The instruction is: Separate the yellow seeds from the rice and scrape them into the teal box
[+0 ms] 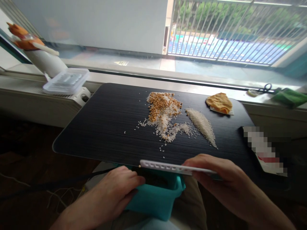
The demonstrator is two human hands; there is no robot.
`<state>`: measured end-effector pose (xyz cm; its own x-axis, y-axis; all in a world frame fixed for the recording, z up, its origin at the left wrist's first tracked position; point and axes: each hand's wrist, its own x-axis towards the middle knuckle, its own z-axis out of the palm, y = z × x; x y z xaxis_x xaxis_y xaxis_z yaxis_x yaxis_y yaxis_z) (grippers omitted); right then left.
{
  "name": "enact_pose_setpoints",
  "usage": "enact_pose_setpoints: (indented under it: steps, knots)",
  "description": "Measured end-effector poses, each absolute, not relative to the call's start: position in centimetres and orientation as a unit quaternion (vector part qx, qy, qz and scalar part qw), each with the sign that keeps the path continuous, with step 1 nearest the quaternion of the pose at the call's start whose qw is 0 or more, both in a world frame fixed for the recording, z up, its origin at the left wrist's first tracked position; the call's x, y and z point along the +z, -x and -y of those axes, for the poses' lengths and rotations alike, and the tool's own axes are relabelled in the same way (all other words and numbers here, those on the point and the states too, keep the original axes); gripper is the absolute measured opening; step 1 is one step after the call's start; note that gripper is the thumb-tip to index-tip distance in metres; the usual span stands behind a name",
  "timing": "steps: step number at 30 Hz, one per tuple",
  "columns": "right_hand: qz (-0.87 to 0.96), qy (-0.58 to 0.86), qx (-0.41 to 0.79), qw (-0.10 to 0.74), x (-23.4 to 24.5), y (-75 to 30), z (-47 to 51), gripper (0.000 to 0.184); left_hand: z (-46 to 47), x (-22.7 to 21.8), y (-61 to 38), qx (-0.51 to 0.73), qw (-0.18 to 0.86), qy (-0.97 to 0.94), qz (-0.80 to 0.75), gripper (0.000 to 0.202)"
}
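At the near edge of the counter (96, 121), about midway along it, a white strip (165, 167) with a row of holes is tipped nearly edge-on, just above a teal bin (153, 199). The right hand (211, 169) holds the strip by its right end, pinched between thumb and fingers. The left hand (124, 180) is curled over the bin's left end and grips its rim. The bin is below the near edge, in front of the person's legs; its inside is too dark to read. One loose bean (139, 166) shows by the strip's left end.

Farther in, between the middle of the counter and its far edge, golden beans (155, 107) lie mixed with white grains (165, 119), a few of which scatter toward the near edge. To the right, just apart, a long ridge of paler grains (202, 127) slants toward the near right corner. A yellow cloth (219, 103) lies by the far right corner. At the right edge is a flat object (263, 151), pixelated over.

Past the far edge, scissors (267, 88) and a green cloth (291, 96) lie on the sill; beyond the far left corner, a clear box (68, 80) sits on a heater (35, 102).
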<state>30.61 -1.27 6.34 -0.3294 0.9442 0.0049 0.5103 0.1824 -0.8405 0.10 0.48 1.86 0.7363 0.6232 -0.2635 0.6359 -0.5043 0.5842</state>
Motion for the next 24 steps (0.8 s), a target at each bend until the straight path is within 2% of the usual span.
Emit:
enact_pose_setpoints:
  steps: [2, 6, 9, 15, 24]
  knots:
    - [0.714, 0.510, 0.387, 0.283, 6.6, -31.3, 1.8, 0.021, -0.4, 2.0, 0.2, -0.007, 0.347, -0.863, -0.366, 0.029]
    - [0.663, 0.601, 0.241, 0.376, 5.6, -33.5, 2.1, 0.019, -0.3, 1.8, 0.6, -0.001, 0.343, -0.866, -0.364, 0.034]
    - [0.624, 0.648, 0.177, 0.398, 4.5, -34.5, 1.5, 0.022, -0.2, 1.5, 0.4, 0.003, 0.341, -0.869, -0.358, 0.036]
    - [0.637, 0.646, 0.206, 0.368, 4.0, -34.2, 0.9, 0.021, -0.3, 1.3, -0.2, -0.004, 0.345, -0.869, -0.356, 0.035]
    - [0.636, 0.644, 0.216, 0.366, 4.0, -33.8, 0.3, 0.022, -0.4, 1.1, -0.2, 0.002, 0.342, -0.873, -0.347, 0.033]
